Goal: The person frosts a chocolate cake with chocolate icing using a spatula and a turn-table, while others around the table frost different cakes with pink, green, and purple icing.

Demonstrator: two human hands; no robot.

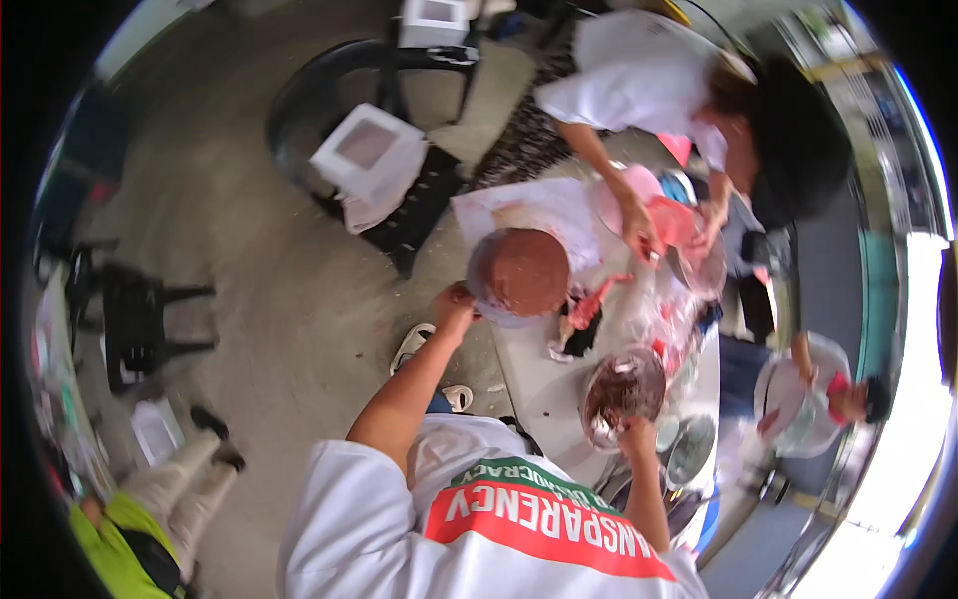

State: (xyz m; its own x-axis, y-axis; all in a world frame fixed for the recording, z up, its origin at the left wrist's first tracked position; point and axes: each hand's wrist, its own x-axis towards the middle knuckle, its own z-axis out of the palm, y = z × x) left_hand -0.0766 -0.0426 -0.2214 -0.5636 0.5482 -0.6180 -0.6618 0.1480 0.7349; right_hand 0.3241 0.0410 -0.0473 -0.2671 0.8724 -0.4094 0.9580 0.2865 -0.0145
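Observation:
A round chocolate-coated cake (521,272) sits on a pale round board (489,307) at the table's left edge. My left hand (456,307) is closed on the near left rim of this board. To the right, a metal bowl (639,371) smeared with brown chocolate cream stands near me. Over its near rim is my right hand (637,437), fingers closed; what it grips is too blurred to name. Between cake and bowl lies a soft pink piping bag (596,301) beside a dark cloth-like item (581,337).
Across the white table (539,384), a co-worker (649,70) handles pink material over a clear bowl (704,270). Crumpled clear plastic (654,314) lies mid-table. White windowed boxes (367,150) rest on black chairs (419,200) at far left. Other people are at lower left and right.

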